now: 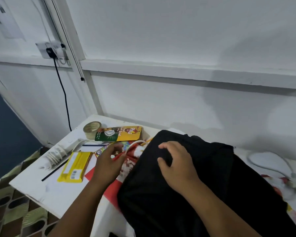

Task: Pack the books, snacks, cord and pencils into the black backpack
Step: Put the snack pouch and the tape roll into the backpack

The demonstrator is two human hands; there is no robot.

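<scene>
The black backpack (203,185) lies flat on the white table (46,183), covering red-patterned books (113,189). My right hand (174,161) rests on top of the backpack, fingers spread and pressing the fabric. My left hand (108,161) hovers over the colourful book cover (102,150) and pinches a red pencil (119,156). A yellow snack pack (75,166) lies to the left. A yellow-green snack pouch (120,133) sits behind. Two dark pencils (55,171) (92,145) lie on the table. A white cord (270,168) curls at the right.
A roll of clear tape (92,130) stands at the table's back left. A white power strip (63,149) lies beside it. A black cable (65,100) hangs from a wall socket (51,50). A patterned cloth (12,207) covers the surface left of the table.
</scene>
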